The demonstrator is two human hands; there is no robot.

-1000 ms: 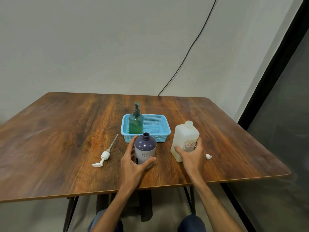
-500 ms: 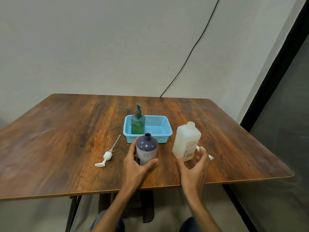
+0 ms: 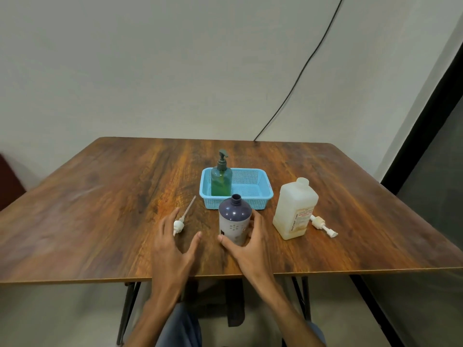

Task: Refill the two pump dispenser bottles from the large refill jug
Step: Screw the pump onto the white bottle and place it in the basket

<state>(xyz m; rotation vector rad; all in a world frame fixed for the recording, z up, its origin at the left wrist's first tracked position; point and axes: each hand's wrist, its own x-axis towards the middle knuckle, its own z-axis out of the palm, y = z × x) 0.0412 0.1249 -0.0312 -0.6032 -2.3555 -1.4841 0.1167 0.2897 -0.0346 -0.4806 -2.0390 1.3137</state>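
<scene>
A: What are the hands doing?

B: The right hand (image 3: pixel 246 242) is curled around the purple bottle (image 3: pixel 235 221), with the thumb in front and the fingers round the far side. It looks like it is holding the bottle steady. The left hand (image 3: pixel 172 249) is open, fingers spread, holding nothing. It hovers over the table (image 3: pixel 100 209), at about 9 o'clock from the bottle.

A: Why is the bottle's top off?

B: So soap can go in, I think. Its neck is open. Its white pump (image 3: pixel 179 225) lies flat on the table just past the left fingers.

A: Where is the big jug?

B: The refill jug (image 3: pixel 294 209) stands at 3 o'clock from the purple bottle, near but apart. Its top is open too. Another white pump (image 3: pixel 323 225) lies at the jug's 3 o'clock, maybe the jug's own.

A: And the other bottle?

B: The green bottle (image 3: pixel 221 181) stands up in the blue basket (image 3: pixel 253 194), at 12 o'clock. Its pump is on, so it is probably waiting its turn.

A: Count them!

B: Two pump bottles, one jug, one basket, two loose pumps, two hands.
</scene>
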